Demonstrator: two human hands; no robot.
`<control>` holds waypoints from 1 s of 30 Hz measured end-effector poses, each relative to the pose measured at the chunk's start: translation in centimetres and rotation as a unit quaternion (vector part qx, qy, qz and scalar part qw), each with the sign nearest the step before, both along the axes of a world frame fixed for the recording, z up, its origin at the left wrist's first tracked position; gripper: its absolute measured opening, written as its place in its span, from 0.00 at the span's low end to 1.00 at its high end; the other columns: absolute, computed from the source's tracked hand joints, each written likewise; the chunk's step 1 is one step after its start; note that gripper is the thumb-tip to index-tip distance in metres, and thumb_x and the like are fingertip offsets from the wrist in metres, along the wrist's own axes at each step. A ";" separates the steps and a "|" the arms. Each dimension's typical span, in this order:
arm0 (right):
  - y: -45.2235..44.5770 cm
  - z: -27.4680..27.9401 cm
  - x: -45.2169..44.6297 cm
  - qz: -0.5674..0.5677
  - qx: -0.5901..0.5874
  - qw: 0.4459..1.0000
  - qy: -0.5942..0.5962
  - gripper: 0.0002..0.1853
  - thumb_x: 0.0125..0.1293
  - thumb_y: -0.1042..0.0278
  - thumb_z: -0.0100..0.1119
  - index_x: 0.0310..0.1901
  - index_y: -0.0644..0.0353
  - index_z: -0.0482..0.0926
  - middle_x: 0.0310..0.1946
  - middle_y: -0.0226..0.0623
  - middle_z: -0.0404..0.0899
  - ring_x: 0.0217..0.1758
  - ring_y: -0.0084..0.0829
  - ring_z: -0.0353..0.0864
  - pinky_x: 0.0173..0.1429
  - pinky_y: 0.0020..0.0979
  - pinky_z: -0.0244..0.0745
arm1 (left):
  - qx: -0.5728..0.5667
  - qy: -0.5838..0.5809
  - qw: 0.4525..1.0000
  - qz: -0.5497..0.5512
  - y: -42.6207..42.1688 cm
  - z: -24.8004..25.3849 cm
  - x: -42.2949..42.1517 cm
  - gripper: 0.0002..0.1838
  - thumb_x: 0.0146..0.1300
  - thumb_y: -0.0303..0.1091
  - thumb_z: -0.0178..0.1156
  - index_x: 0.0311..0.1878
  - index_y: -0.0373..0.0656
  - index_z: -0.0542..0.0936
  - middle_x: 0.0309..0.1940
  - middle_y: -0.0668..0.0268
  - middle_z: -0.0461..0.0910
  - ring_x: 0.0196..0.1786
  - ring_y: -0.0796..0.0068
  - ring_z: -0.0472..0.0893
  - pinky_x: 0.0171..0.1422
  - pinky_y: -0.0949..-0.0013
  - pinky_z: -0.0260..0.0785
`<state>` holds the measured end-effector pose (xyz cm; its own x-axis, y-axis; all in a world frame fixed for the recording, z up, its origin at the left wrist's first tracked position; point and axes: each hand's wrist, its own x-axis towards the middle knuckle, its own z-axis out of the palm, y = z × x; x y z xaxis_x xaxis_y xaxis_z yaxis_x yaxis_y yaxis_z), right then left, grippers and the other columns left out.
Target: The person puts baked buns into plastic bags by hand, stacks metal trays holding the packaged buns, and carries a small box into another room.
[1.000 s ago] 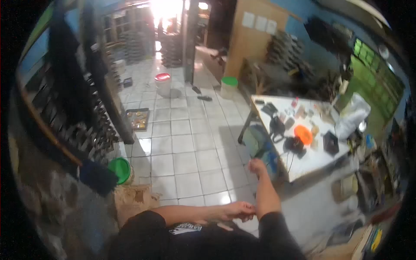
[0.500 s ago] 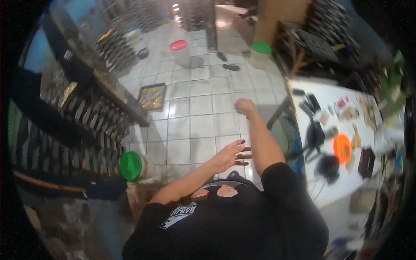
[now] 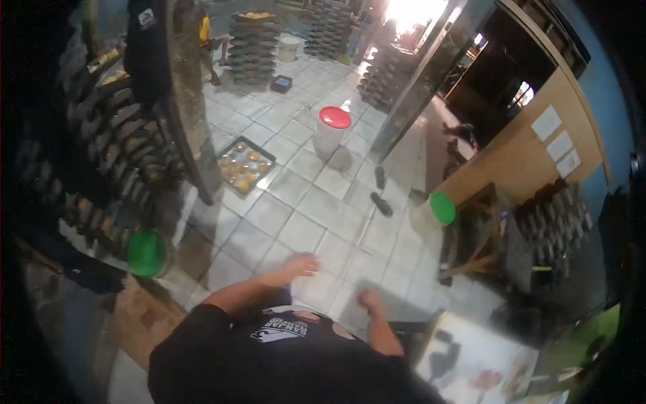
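Note:
My left hand [image 3: 301, 264] is stretched out in front of my black shirt, over the tiled floor. Its fingers are extended and nothing shows in it. Lower and to its right is my right hand [image 3: 371, 301], blurred, with the fingers not clear; no object shows in it. Neither hand touches anything that I can see. Beyond them on the floor stand a whitish bucket with a red lid [image 3: 335, 117] and a dark tray [image 3: 267, 176] holding several round, orange-brown pieces, perhaps baked goods.
Green-lidded buckets stand at left [image 3: 146, 253] and right [image 3: 442, 209]. Dark sandals [image 3: 381, 204] lie on the tiles. A post [image 3: 192, 114] rises at left. A white table [image 3: 471, 357] is at lower right. Tray stacks [image 3: 252, 54] stand behind; a person [image 3: 464, 138] is beyond the doorway.
The view has swung to the right and upward, bringing in the doorway and papered wooden panel. My right arm is drawn in closer to my body. The white table has slid toward the lower edge.

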<state>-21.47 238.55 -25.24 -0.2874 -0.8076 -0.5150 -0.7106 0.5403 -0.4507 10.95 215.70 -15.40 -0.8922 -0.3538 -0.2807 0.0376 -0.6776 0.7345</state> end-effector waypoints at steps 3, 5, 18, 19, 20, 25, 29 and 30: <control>10.8 -3.3 -2.9 0.148 -0.013 0.978 0.146 0.07 0.59 0.62 0.62 0.32 0.57 0.80 0.26 0.40 0.81 0.31 0.44 0.82 0.36 0.46 0.78 | -0.344 -0.313 0.885 -0.005 -10.7 -10.1 1.6 0.20 0.66 0.43 0.61 0.56 0.42 0.80 0.53 0.54 0.82 0.56 0.59 0.82 0.57 0.60 0.76; 14.2 -1.7 -1.9 0.045 -0.049 0.994 0.091 0.07 0.59 0.63 0.62 0.33 0.57 0.82 0.27 0.39 0.82 0.32 0.41 0.84 0.37 0.43 0.79 | -0.346 -0.557 0.750 -0.088 -15.8 -9.6 3.3 0.21 0.65 0.45 0.61 0.54 0.41 0.82 0.53 0.49 0.82 0.55 0.55 0.83 0.54 0.60 0.77; -22.7 -6.8 -25.5 -0.083 0.121 0.982 -0.122 0.10 0.57 0.65 0.62 0.40 0.53 0.86 0.38 0.45 0.85 0.37 0.43 0.86 0.43 0.44 0.80 | -0.157 -0.534 0.830 -0.004 -34.7 -15.6 -15.7 0.19 0.63 0.45 0.62 0.45 0.37 0.85 0.35 0.58 0.87 0.38 0.68 0.85 0.38 0.61 0.79; -26.9 -7.0 -28.8 0.043 0.104 0.992 -0.052 0.10 0.57 0.65 0.62 0.40 0.52 0.86 0.39 0.45 0.85 0.38 0.43 0.86 0.43 0.44 0.80 | -0.232 -0.507 0.828 -0.065 -36.8 -14.6 -18.2 0.23 0.63 0.49 0.61 0.47 0.37 0.85 0.38 0.55 0.87 0.42 0.62 0.85 0.46 0.59 0.78; -31.9 -7.1 -32.5 0.089 0.093 0.991 -0.024 0.11 0.57 0.65 0.62 0.41 0.52 0.86 0.39 0.46 0.85 0.38 0.43 0.86 0.44 0.45 0.80 | -0.308 -0.474 0.817 -0.117 -38.9 -13.6 -20.7 0.26 0.63 0.52 0.60 0.49 0.36 0.84 0.41 0.53 0.87 0.47 0.56 0.86 0.53 0.57 0.77; -66.6 -7.6 -53.0 0.196 -0.077 0.952 0.223 0.20 0.66 0.58 0.53 0.50 0.66 0.81 0.39 0.56 0.84 0.47 0.54 0.84 0.51 0.49 0.78 | -0.392 -0.415 0.812 0.121 -49.2 -9.5 -29.5 0.30 0.67 0.56 0.57 0.61 0.41 0.79 0.48 0.53 0.85 0.52 0.53 0.83 0.59 0.56 0.73; -87.9 10.9 -52.8 -0.130 -0.281 0.928 -0.208 0.14 0.67 0.60 0.61 0.39 0.65 0.82 0.28 0.33 0.81 0.30 0.24 0.78 0.34 0.31 0.73 | -0.170 -0.385 0.863 0.279 -54.9 -5.5 -30.3 0.25 0.67 0.47 0.58 0.59 0.37 0.79 0.44 0.53 0.86 0.42 0.63 0.84 0.50 0.62 0.76; -92.2 11.5 -52.1 -0.154 -0.294 0.905 -0.266 0.14 0.68 0.59 0.60 0.40 0.65 0.83 0.28 0.33 0.81 0.31 0.23 0.78 0.34 0.29 0.74 | -0.164 -0.389 0.863 0.279 -56.0 -6.1 -29.8 0.25 0.67 0.47 0.58 0.59 0.37 0.79 0.44 0.53 0.86 0.42 0.63 0.84 0.50 0.62 0.76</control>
<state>-73.56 146.39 -13.77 -0.3825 -0.9109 -0.1548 -0.1644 0.2320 -0.9587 -18.83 159.73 -21.52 -0.1444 -0.8412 -0.5212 -0.2995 -0.4648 0.8332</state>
